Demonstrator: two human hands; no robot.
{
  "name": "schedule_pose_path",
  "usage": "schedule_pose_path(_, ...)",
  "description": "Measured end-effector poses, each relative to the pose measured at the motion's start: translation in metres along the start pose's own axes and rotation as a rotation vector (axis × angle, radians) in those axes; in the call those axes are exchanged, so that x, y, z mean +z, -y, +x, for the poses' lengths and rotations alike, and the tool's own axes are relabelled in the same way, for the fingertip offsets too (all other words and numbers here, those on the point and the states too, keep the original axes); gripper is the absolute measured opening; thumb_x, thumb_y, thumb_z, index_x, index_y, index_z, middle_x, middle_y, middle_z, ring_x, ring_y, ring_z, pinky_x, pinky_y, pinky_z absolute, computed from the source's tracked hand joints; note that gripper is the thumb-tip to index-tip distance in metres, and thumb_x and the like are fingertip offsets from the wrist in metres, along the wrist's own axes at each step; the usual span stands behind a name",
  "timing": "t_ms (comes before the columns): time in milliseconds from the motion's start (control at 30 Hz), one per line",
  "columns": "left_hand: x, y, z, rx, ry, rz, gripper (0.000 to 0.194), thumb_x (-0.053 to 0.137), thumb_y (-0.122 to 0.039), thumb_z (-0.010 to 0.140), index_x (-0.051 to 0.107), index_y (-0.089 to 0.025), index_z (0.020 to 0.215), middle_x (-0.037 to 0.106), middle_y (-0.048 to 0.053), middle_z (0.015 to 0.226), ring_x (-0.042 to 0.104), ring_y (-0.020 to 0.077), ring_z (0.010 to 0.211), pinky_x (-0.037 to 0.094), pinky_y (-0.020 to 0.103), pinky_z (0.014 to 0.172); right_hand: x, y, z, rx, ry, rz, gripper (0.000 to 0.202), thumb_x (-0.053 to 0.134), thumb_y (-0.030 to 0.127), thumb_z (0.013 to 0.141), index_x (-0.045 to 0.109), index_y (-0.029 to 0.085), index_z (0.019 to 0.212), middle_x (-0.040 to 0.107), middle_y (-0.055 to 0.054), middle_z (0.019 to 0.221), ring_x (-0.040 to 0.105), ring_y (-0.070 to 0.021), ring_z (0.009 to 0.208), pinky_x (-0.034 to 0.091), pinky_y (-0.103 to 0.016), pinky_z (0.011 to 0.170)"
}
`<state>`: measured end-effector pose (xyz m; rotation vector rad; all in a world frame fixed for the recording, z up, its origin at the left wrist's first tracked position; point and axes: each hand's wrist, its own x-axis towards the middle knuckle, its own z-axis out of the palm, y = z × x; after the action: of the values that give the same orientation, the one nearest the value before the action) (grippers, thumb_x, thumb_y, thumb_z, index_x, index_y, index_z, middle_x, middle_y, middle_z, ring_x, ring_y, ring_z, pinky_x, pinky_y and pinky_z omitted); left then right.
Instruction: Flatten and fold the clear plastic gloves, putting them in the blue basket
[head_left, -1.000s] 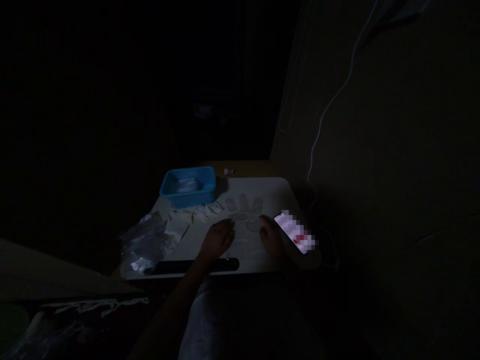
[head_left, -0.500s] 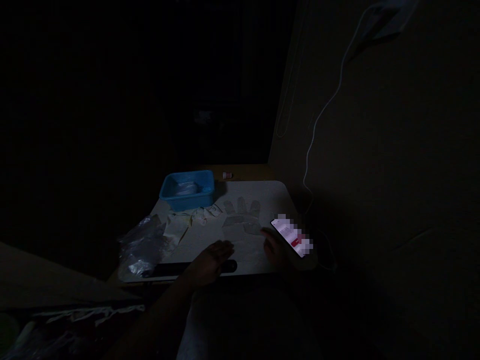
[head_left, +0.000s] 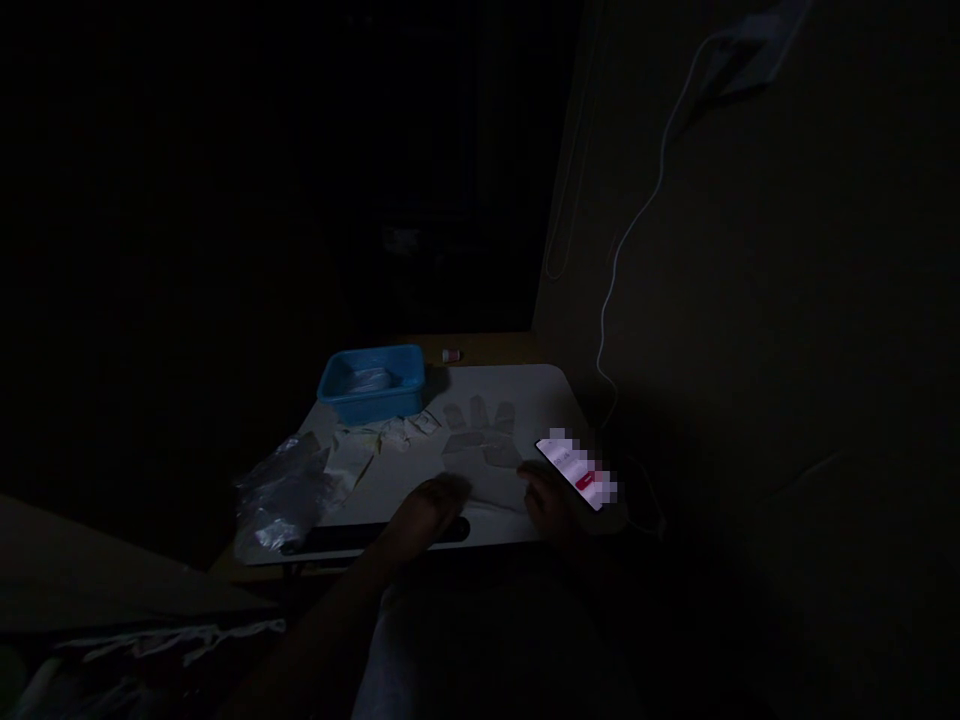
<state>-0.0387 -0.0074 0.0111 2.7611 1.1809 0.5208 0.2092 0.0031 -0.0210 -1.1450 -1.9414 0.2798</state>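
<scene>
Between left hand (head_left: 429, 508) and right hand (head_left: 549, 506) (each grip too dark to tell), a clear glove (head_left: 480, 462) extends toward the far side.

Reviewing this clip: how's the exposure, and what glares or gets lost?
Head view: heavily underexposed, upper left nearly black; the lit rectangular phone is brightest, its right edge pixelated. Head view: glints on the crumpled clear plastic bag; the translucent glove-shaped film looks faint against the white tabletop; left hand and right hand are dim, finger detail hard to read.
</scene>
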Motion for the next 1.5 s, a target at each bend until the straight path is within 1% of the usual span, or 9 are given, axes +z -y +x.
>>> schedule_pose_path(300, -0.009, -0.005, 0.005, -0.126, -0.065, -0.143, 0.029, 0.038, -0.025, 0.085, 0.066, -0.02, 0.089, 0.07, 0.005, 0.087, 0.063, 0.0163, 0.082, 0.049, 0.029, 0.078, -0.016, 0.004, -0.011, -0.103, 0.237, 0.058, 0.066, 0.045, 0.009, 0.06, 0.047, 0.019, 0.125, 0.049, -0.009, 0.126, 0.04, -0.0239, 0.12, 0.034, -0.046, 0.101)
schedule_pose_path(600, -0.016, -0.01, -0.001, -0.238, -0.127, -0.33, 0.025, 0.043, -0.022, 0.078, 0.066, -0.02, 0.089, 0.069, 0.004, 0.094, 0.064, 0.0159, 0.084, 0.048, 0.027, 0.078, -0.009, -0.007, -0.006, 0.052, 0.121, 0.074, 0.036, 0.049, 0.02, 0.074, 0.057, 0.021, 0.109, 0.059, -0.009, 0.111, 0.051, -0.0218, 0.109, 0.041, -0.041, 0.095)
schedule_pose_path(833, -0.016, -0.009, -0.003, -0.333, -0.183, -0.54, 0.021, 0.044, -0.027, 0.075, 0.063, -0.018, 0.078, 0.068, 0.003, 0.079, 0.063, 0.0144, 0.073, 0.048, 0.024, 0.069, -0.008, -0.005, 0.013, 0.097, 0.061, 0.11, 0.028, 0.05, 0.017, 0.072, 0.059, 0.019, 0.099, 0.062, -0.009, 0.101, 0.058, -0.0208, 0.098, 0.048, -0.038, 0.086)
schedule_pose_path(933, -0.017, -0.011, -0.003, -0.362, -0.178, -0.623, 0.02, 0.045, -0.03, 0.076, 0.061, -0.017, 0.078, 0.067, 0.003, 0.076, 0.061, 0.0135, 0.07, 0.047, 0.023, 0.067, -0.01, 0.0, 0.022, 0.074, 0.027, 0.112, 0.036, 0.051, 0.016, 0.07, 0.056, 0.018, 0.106, 0.061, -0.009, 0.104, 0.057, -0.0207, 0.1, 0.048, -0.037, 0.086)
schedule_pose_path(1033, -0.016, -0.011, -0.003, -0.365, -0.177, -0.69, 0.02, 0.047, -0.032, 0.076, 0.059, -0.017, 0.075, 0.066, 0.003, 0.074, 0.06, 0.0135, 0.069, 0.047, 0.023, 0.067, -0.01, 0.002, 0.029, 0.011, 0.099, 0.091, 0.045, 0.052, 0.012, 0.066, 0.056, 0.018, 0.11, 0.059, -0.009, 0.114, 0.053, -0.021, 0.108, 0.043, -0.038, 0.093)
schedule_pose_path(1167, -0.012, -0.008, -0.002, -0.373, -0.202, -0.75, 0.025, 0.045, -0.037, 0.078, 0.057, -0.017, 0.072, 0.063, 0.003, 0.07, 0.059, 0.0138, 0.067, 0.047, 0.024, 0.064, -0.003, -0.003, 0.031, -0.003, 0.267, 0.107, 0.033, 0.05, 0.007, 0.064, 0.067, 0.021, 0.089, 0.067, -0.005, 0.1, 0.059, -0.0199, 0.101, 0.044, -0.039, 0.092)
schedule_pose_path(1300, -0.007, -0.004, -0.004, -0.346, -0.202, -0.695, 0.031, 0.049, -0.043, 0.078, 0.059, -0.017, 0.091, 0.065, 0.008, 0.094, 0.06, 0.0184, 0.087, 0.048, 0.031, 0.078, -0.003, -0.004, 0.029, 0.086, 0.293, 0.134, 0.031, 0.051, 0.007, 0.064, 0.069, 0.021, 0.086, 0.068, -0.005, 0.099, 0.061, -0.0199, 0.097, 0.047, -0.037, 0.088)
schedule_pose_path(1433, -0.004, -0.001, -0.006, -0.177, -0.161, -0.47, 0.072, 0.07, -0.046, 0.059, 0.048, -0.018, 0.121, 0.049, 0.013, 0.128, 0.043, 0.0274, 0.119, 0.034, 0.043, 0.1, -0.011, 0.0, 0.029, 0.192, 0.314, 0.147, 0.028, 0.052, 0.013, 0.068, 0.069, 0.019, 0.089, 0.069, -0.006, 0.096, 0.063, -0.02, 0.09, 0.051, -0.033, 0.08)
schedule_pose_path(1500, -0.003, 0.001, -0.005, -0.139, -0.13, -0.362, 0.073, 0.069, -0.046, 0.061, 0.046, -0.021, 0.124, 0.049, 0.012, 0.129, 0.043, 0.0273, 0.12, 0.029, 0.046, 0.103, -0.013, 0.001, 0.031, 0.223, 0.312, 0.121, 0.024, 0.053, 0.017, 0.07, 0.069, 0.02, 0.087, 0.07, -0.005, 0.091, 0.064, -0.0204, 0.087, 0.051, -0.034, 0.08)
